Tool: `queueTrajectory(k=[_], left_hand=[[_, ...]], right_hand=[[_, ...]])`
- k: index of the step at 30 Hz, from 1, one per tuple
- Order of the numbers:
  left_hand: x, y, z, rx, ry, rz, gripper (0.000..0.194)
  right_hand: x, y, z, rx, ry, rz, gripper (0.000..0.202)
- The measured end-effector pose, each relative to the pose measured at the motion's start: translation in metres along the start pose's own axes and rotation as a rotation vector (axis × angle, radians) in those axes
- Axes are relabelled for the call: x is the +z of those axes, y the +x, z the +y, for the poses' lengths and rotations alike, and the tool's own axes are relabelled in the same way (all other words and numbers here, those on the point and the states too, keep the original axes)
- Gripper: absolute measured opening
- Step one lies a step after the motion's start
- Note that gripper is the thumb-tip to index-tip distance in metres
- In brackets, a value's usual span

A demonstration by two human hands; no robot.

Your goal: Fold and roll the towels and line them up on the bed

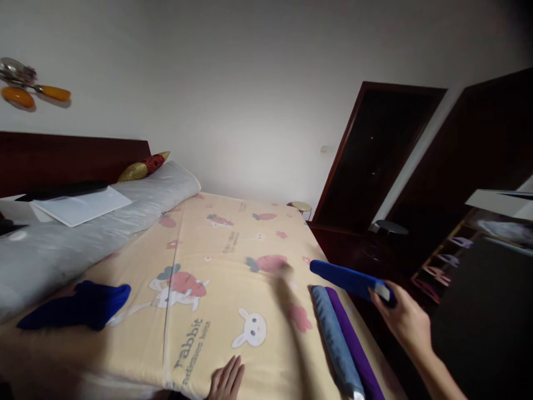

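My right hand [406, 316] grips one end of a blue rolled towel [343, 276], near its white label, and holds it above the right side of the bed. Just below lie a grey-blue rolled towel [336, 339] and a purple rolled towel [353, 341], side by side along the bed's edge. My left hand [227, 380] rests flat on the yellow rabbit-print sheet [220, 289] at the near edge, fingers stretched out, nothing in it. A crumpled dark blue cloth [83, 305] lies on the sheet's left side.
A long grey pillow [162, 189] lies along the headboard [75, 155], with a white flat box [81, 205] on it. Stools [391, 226] and a dark door [375, 155] stand beyond the bed. A rack with slippers [437, 275] is at the right.
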State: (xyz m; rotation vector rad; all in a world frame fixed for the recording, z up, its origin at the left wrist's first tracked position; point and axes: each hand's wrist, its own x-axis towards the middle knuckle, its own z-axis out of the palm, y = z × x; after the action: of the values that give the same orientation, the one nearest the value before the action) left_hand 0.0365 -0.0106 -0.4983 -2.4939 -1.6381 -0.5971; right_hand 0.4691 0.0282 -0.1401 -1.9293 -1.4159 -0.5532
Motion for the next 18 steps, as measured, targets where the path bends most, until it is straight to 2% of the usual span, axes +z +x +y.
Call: queueTrajectory(k=[1,3,5,6,8,11,15,18], left_hand=[[0.005,-0.001,0.000,0.020,0.053,0.089,0.065],[0.012,-0.002,-0.002,0.051,0.136,0.214,0.064],[0.014,-0.001,-0.005,0.075,0.182,0.262,0.062],[0.013,-0.001,-0.007,0.091,0.194,0.272,0.062],[0.007,0.000,-0.011,0.159,0.202,0.273,0.063],[-0.005,0.000,-0.015,0.238,0.159,0.200,0.074],[-0.016,-0.001,-0.014,0.156,0.034,0.041,0.094],[-0.020,-0.001,-0.012,0.178,-0.027,-0.058,0.104]], right_hand=[[0.014,-0.025,0.010,0.072,-0.011,-0.052,0.066],[0.043,-0.078,0.030,0.243,0.039,-0.246,0.058],[0.070,-0.127,0.049,0.411,0.097,-0.416,0.050],[0.082,-0.146,0.058,0.439,0.126,-0.479,0.047],[0.099,-0.174,0.073,0.485,0.191,-0.512,0.046],[0.108,-0.188,0.088,0.500,0.197,-0.524,0.047],[0.103,-0.185,0.095,0.404,0.120,-0.539,0.052],[0.098,-0.178,0.089,0.371,0.045,-0.568,0.066]])
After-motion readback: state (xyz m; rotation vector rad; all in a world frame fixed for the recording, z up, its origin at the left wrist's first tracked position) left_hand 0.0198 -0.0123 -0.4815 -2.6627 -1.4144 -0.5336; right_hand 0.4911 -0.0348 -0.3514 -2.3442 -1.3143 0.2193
